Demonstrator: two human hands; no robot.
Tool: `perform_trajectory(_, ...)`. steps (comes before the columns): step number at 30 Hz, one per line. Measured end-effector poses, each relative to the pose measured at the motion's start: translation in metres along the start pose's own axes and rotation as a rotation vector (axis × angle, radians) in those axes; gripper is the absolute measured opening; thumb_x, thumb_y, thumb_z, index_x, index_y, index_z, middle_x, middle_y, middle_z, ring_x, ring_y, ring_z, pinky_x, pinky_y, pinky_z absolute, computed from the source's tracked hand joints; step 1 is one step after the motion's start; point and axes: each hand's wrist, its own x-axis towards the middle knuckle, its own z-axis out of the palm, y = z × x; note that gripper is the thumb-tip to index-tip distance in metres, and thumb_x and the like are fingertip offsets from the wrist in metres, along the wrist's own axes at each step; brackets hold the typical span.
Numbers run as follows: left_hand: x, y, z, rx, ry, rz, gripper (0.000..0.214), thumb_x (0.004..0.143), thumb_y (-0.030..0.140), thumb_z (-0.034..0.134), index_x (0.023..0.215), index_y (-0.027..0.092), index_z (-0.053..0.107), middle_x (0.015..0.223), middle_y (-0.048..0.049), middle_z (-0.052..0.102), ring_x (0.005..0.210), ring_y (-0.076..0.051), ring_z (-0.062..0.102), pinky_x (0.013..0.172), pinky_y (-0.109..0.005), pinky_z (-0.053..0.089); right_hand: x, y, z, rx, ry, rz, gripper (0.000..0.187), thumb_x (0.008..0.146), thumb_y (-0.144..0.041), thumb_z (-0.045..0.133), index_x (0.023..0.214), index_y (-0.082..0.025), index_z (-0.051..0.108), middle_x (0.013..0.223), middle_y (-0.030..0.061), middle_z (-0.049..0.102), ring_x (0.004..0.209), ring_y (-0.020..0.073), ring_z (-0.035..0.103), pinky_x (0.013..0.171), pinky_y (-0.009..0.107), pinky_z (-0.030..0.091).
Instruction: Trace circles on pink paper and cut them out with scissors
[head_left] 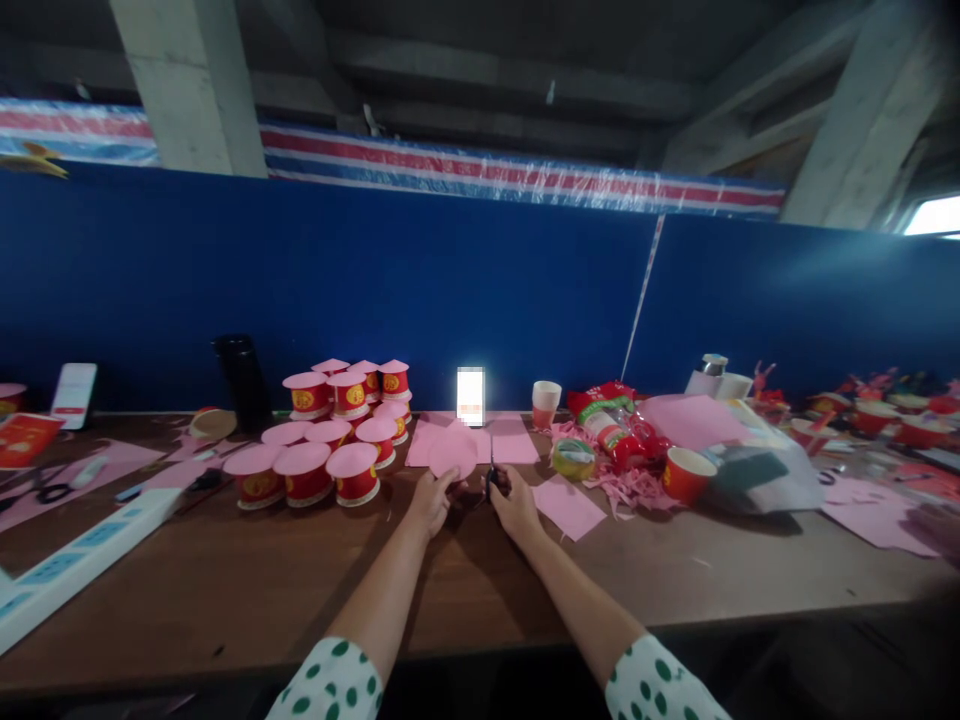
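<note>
Between the thumb and fingers of my left hand [433,503] is a round pink paper disc [453,452], held up above the table. My right hand [516,505] grips a pair of dark-handled scissors [492,478] whose blades point away from me, just right of the disc. The scissors and disc look apart. Behind both hands, pink paper sheets [514,440] lie flat, and a lit phone [471,396] stands upright at their back. To the left, several red paper cups [306,484] with pink paper tops sit in a cluster. Another pink sheet [570,507] lies beside my right hand.
On the right are a white-and-red cup [546,404], a tape roll [573,458], a red packet [609,424], pink scraps [634,488] and a red cup [687,475]. A black bottle [241,380] and white power strip [90,555] stand left. Another person's hand [934,528] shows far right.
</note>
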Motion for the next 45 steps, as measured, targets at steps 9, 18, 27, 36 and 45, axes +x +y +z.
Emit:
perform_trajectory(9, -0.003, 0.002, 0.002, 0.017, -0.003, 0.001, 0.014, 0.064, 0.014, 0.066, 0.075, 0.015, 0.058, 0.068, 0.0003, 0.061, 0.06, -0.01, 0.056, 0.057, -0.02, 0.048, 0.0, -0.007, -0.002, -0.046, 0.022, 0.004, 0.025, 0.072, -0.024, 0.051, 0.095, -0.015, 0.057, 0.089, 0.0083, 0.067, 0.081, 0.0204, 0.064, 0.075, 0.033, 0.05)
perform_trajectory(18, 0.0, 0.001, 0.001, 0.031, 0.015, -0.012, 0.014, 0.063, 0.015, 0.067, 0.074, 0.015, 0.059, 0.068, -0.0005, 0.062, 0.061, -0.011, 0.057, 0.058, -0.021, 0.048, 0.001, 0.002, 0.001, -0.011, 0.008, -0.01, 0.026, 0.074, -0.025, 0.051, 0.097, -0.015, 0.056, 0.089, 0.0084, 0.067, 0.081, 0.0203, 0.064, 0.074, 0.033, 0.051)
perform_trajectory(27, 0.001, -0.001, -0.002, 0.017, 0.006, -0.001, 0.017, 0.061, 0.017, 0.069, 0.073, 0.014, 0.058, 0.067, 0.0001, 0.061, 0.062, -0.011, 0.057, 0.058, -0.021, 0.047, 0.001, 0.007, 0.001, -0.024, -0.008, -0.015, 0.025, 0.075, -0.025, 0.051, 0.097, -0.015, 0.056, 0.088, 0.008, 0.067, 0.082, 0.0206, 0.063, 0.075, 0.034, 0.05)
perform_trajectory(36, 0.0, -0.001, 0.0, 0.001, 0.005, 0.007, 0.016, 0.061, 0.016, 0.069, 0.074, 0.014, 0.059, 0.069, -0.0002, 0.062, 0.063, -0.011, 0.057, 0.058, -0.022, 0.049, 0.0, 0.002, 0.001, -0.02, 0.003, -0.009, 0.027, 0.074, -0.026, 0.053, 0.097, -0.015, 0.056, 0.089, 0.009, 0.067, 0.081, 0.0208, 0.064, 0.075, 0.034, 0.05)
perform_trajectory(45, -0.001, 0.001, 0.001, 0.017, 0.005, -0.001, 0.012, 0.062, 0.015, 0.068, 0.071, 0.015, 0.059, 0.068, -0.0006, 0.061, 0.063, -0.011, 0.057, 0.057, -0.021, 0.048, 0.001, 0.003, 0.001, -0.012, -0.01, 0.002, 0.026, 0.073, -0.025, 0.052, 0.097, -0.015, 0.056, 0.089, 0.0083, 0.067, 0.083, 0.0205, 0.064, 0.076, 0.033, 0.051)
